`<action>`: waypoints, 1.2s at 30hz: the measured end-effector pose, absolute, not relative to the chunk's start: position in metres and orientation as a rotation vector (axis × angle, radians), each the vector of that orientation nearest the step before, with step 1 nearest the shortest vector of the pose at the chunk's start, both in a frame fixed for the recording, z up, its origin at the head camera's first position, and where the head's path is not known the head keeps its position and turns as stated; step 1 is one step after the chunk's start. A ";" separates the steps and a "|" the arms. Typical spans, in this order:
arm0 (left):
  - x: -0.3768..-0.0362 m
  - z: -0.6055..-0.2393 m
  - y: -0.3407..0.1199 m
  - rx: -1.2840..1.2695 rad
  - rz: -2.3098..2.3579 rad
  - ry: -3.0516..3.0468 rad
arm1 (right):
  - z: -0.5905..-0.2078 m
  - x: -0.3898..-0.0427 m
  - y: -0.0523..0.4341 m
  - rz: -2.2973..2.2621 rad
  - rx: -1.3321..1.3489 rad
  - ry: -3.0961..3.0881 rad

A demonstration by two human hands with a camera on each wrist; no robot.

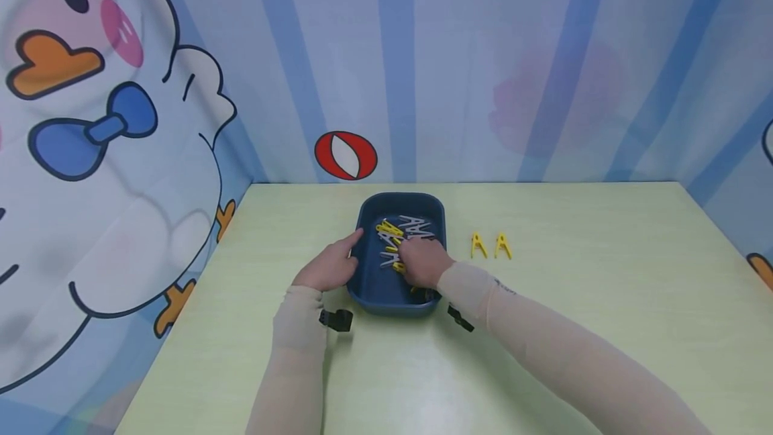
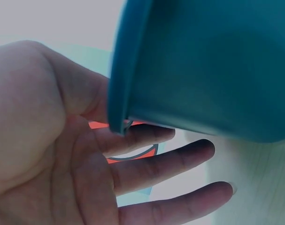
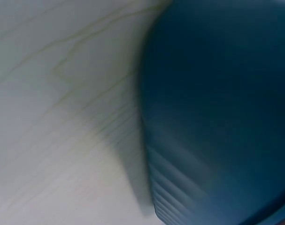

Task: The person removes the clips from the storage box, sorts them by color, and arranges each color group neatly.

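Note:
A dark blue plastic bin (image 1: 377, 287) stands on the table with white and yellow clothespins (image 1: 388, 228) heaped inside. My left hand (image 1: 326, 268) holds the bin's left rim; in the left wrist view the thumb goes behind the rim (image 2: 118, 93) while other fingers (image 2: 175, 204) extend along the outside. Inside the bin, my right hand (image 1: 425, 262) reaches down among the clothespins, its fingers bent. Its fingertips are hidden, so any clothespin between them cannot be made out. Only the bin's outer wall (image 3: 217, 103) and the table fill most of the right wrist view.
Two yellow clothespins (image 1: 478, 246) lie side by side on the table, right of the bin. The pale wood-grain table (image 1: 604, 254) ends at a printed cloth backdrop (image 1: 459, 72). Small black wrist cameras (image 1: 337, 320) sit close to the bin's near corners.

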State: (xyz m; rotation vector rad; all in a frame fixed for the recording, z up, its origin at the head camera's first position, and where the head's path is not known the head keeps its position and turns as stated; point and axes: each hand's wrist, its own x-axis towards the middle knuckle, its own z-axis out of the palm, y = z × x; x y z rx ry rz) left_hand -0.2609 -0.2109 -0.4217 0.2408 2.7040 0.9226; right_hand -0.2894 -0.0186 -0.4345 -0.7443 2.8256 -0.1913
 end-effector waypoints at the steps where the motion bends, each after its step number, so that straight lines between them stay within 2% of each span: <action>1: -0.261 -0.422 -0.211 0.243 0.926 2.703 | -0.434 -0.289 -0.019 -0.190 -0.740 2.824; 36: -0.265 -0.423 -0.211 0.249 0.922 2.705 | -0.396 -0.293 0.008 -0.710 -0.588 2.953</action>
